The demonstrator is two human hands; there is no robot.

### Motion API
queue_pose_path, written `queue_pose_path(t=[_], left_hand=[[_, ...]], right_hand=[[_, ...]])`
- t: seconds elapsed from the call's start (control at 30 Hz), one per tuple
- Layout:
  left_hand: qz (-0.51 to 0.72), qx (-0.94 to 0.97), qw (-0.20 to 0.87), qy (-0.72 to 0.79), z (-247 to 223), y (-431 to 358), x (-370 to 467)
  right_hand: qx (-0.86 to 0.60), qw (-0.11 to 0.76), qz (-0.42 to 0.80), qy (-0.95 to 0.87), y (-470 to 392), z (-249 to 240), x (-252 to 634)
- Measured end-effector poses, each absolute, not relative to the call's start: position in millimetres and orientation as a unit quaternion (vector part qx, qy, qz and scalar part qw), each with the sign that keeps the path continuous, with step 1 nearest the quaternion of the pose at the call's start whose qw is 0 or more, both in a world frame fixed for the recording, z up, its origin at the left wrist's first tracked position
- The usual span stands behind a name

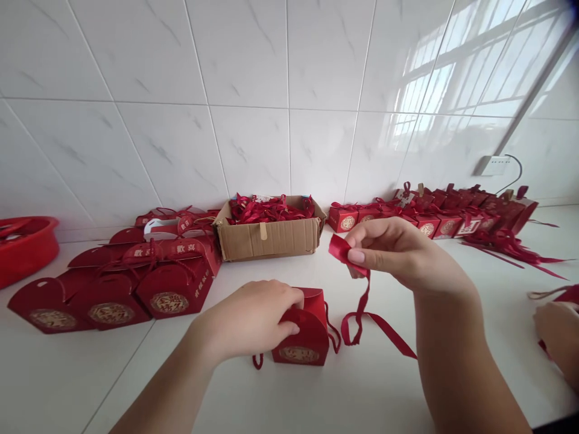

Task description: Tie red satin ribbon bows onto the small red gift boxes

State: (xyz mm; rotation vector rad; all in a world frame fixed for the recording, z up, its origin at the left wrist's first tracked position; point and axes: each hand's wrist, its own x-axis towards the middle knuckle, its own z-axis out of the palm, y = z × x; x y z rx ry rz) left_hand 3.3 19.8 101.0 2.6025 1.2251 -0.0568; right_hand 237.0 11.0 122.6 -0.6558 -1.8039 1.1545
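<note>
In front of me on the white counter stands a small red gift box [304, 337] with a gold round emblem and cord handles at its sides. My left hand [253, 316] grips its top edge, thumb on the near face and fingers over the opening. Up and to the right, my right hand [393, 253] pinches a red ribbon [360, 301] between thumb and fingers. The ribbon's loose end trails down in a curl onto the counter, right of the box.
A cardboard box [271, 240] full of red ribbons stands by the tiled wall. Larger red gift boxes [113, 301] fill the left, beside a red basin [31, 253]. Rows of small red boxes [425, 226] and loose ribbons [515, 244] lie right. Another person's hand [558, 328] is at the right edge.
</note>
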Motion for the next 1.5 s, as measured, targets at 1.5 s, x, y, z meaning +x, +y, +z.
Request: queue_pose_path(t=[1.5], left_hand=[[0.092,0.826,0.144,0.537,99.2,28.2,10.5]], right_hand=[[-0.471,0.100,0.320,-0.816,56.0,84.2,196.6]])
